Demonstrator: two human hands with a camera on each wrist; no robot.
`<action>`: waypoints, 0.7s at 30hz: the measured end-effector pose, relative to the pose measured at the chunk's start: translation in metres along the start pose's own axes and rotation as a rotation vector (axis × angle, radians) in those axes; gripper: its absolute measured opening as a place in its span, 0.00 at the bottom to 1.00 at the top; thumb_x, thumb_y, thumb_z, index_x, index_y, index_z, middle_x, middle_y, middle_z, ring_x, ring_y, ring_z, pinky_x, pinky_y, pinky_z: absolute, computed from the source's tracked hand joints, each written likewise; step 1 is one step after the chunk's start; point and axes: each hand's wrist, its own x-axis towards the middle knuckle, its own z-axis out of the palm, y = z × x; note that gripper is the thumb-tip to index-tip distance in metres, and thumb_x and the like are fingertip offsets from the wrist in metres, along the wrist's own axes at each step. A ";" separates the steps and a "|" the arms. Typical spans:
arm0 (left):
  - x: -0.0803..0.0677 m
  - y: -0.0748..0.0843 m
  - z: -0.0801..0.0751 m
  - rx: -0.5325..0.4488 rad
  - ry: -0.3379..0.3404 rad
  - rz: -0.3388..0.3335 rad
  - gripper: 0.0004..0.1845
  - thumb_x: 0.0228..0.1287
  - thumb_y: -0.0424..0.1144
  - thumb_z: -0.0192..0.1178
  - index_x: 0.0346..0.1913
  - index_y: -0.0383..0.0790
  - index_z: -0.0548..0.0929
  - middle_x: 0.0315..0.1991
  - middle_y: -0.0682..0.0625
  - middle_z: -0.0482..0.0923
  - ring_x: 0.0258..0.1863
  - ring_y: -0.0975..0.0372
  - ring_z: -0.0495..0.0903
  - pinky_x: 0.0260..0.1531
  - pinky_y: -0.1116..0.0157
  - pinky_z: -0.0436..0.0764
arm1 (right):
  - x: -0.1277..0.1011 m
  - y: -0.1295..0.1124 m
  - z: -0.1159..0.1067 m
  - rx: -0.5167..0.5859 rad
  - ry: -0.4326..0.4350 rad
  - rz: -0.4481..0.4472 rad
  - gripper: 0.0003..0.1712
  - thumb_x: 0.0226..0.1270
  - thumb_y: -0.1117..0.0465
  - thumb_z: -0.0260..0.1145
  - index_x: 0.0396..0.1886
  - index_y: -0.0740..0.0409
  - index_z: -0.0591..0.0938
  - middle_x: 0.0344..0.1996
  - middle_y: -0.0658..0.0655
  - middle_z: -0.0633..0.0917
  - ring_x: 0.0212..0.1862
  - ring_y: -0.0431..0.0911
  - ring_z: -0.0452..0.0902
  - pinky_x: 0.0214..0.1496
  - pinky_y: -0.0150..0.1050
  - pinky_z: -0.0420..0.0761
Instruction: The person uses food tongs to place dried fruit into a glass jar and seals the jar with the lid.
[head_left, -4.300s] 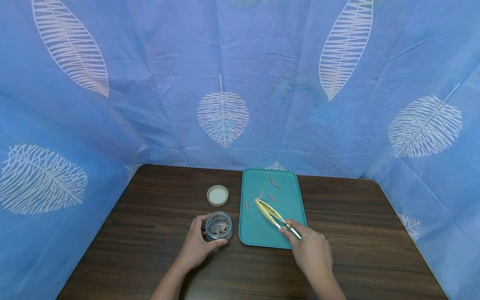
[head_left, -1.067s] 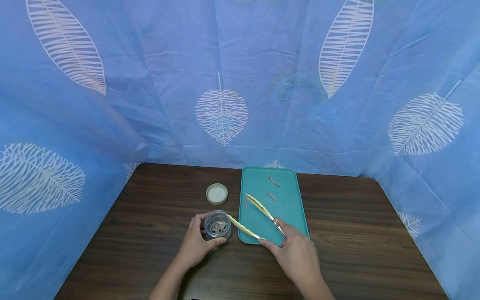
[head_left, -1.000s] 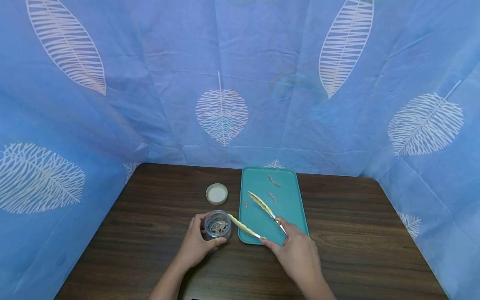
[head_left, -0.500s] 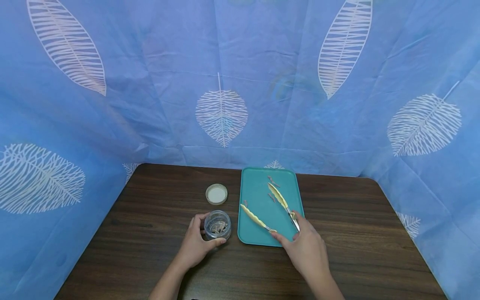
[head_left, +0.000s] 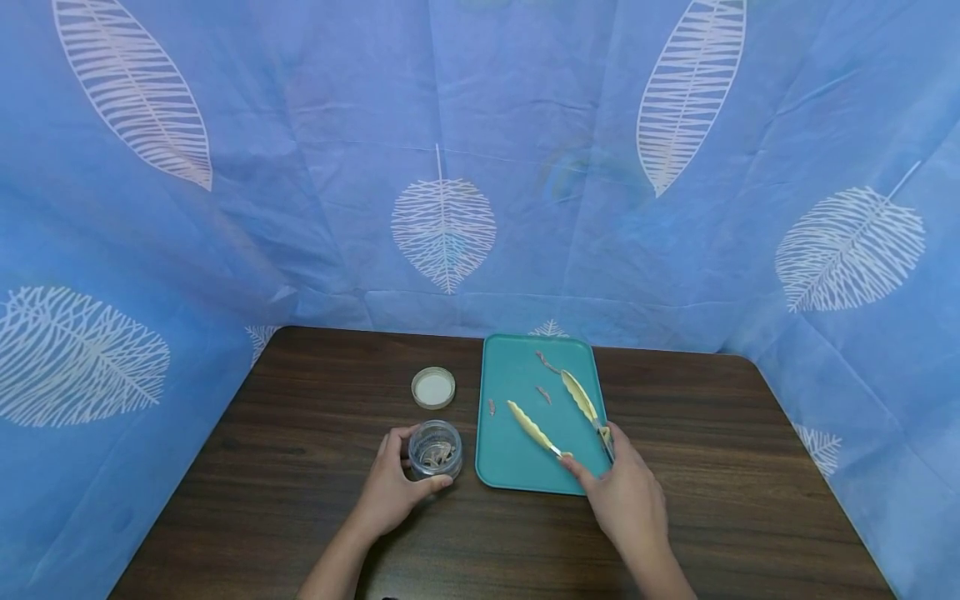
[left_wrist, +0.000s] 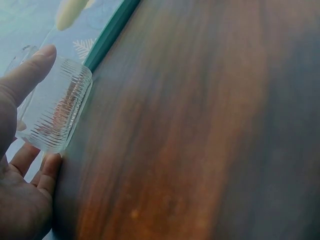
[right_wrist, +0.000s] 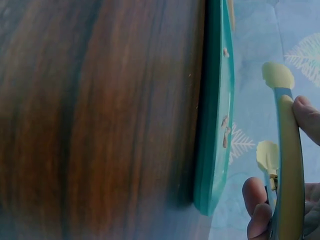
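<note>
My left hand [head_left: 392, 492] curls round a clear ribbed jar [head_left: 436, 451] standing without its lid on the table, with several small brownish-pink strips inside. In the left wrist view the thumb lies along one side of the jar [left_wrist: 62, 105] and the fingers along the other. My right hand [head_left: 626, 500] grips yellow-tipped metal tongs [head_left: 534, 429], their arms spread wide over the teal tray [head_left: 501, 467] with nothing between them. On the tray lie a few thin pinkish strips: one [head_left: 548, 362] at the back, another [head_left: 543, 394] mid-tray, and a small one [head_left: 492, 407] by the left rim.
A round lid [head_left: 432, 388] with a white inside lies on the dark wooden table [head_left: 300, 467], behind the jar. A blue cloth [head_left: 315, 208] with white leaf prints hangs behind the table and at both sides.
A strip near the middle-left of the tray is gone from there. The tongs reached the jar's rim, then moved right, back over the tray, spread apart. The left hand and jar stayed put.
</note>
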 end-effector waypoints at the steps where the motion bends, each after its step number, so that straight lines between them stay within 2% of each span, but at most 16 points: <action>1: 0.000 0.000 0.000 0.001 0.000 0.001 0.49 0.51 0.49 0.88 0.73 0.43 0.71 0.69 0.44 0.75 0.66 0.54 0.78 0.64 0.56 0.83 | 0.000 0.000 0.001 -0.008 -0.005 0.008 0.59 0.63 0.36 0.81 0.82 0.66 0.68 0.65 0.75 0.83 0.59 0.71 0.85 0.52 0.65 0.85; 3: 0.000 0.000 0.000 0.002 -0.002 0.000 0.49 0.51 0.49 0.88 0.73 0.43 0.71 0.69 0.44 0.75 0.66 0.54 0.78 0.64 0.56 0.83 | 0.001 0.001 0.002 -0.020 -0.022 0.024 0.59 0.65 0.37 0.80 0.82 0.66 0.67 0.73 0.76 0.77 0.69 0.73 0.79 0.61 0.70 0.82; 4: 0.000 0.000 0.000 0.002 -0.002 -0.001 0.49 0.51 0.49 0.88 0.73 0.43 0.72 0.69 0.44 0.75 0.66 0.54 0.78 0.64 0.56 0.83 | 0.002 0.002 0.003 -0.025 -0.032 0.033 0.59 0.65 0.37 0.80 0.83 0.66 0.66 0.73 0.76 0.76 0.70 0.73 0.78 0.62 0.71 0.81; 10: 0.001 -0.001 0.000 0.002 -0.003 -0.003 0.49 0.51 0.50 0.88 0.73 0.43 0.71 0.69 0.44 0.74 0.66 0.53 0.78 0.64 0.55 0.83 | 0.006 0.006 0.006 -0.043 -0.050 0.050 0.57 0.67 0.36 0.78 0.81 0.69 0.69 0.72 0.77 0.77 0.69 0.73 0.78 0.62 0.72 0.81; 15: 0.001 -0.001 -0.001 0.007 -0.002 -0.002 0.49 0.51 0.50 0.88 0.73 0.43 0.71 0.69 0.44 0.75 0.66 0.53 0.78 0.64 0.55 0.83 | 0.011 0.010 0.009 -0.062 -0.064 0.054 0.53 0.70 0.34 0.75 0.77 0.68 0.73 0.70 0.74 0.81 0.67 0.72 0.81 0.59 0.69 0.83; 21: 0.001 -0.001 -0.001 0.000 -0.005 -0.004 0.49 0.51 0.50 0.88 0.73 0.43 0.71 0.69 0.44 0.74 0.66 0.53 0.78 0.65 0.53 0.83 | 0.018 0.016 0.009 -0.072 -0.071 0.035 0.48 0.71 0.35 0.74 0.73 0.68 0.77 0.63 0.74 0.86 0.54 0.70 0.87 0.43 0.63 0.85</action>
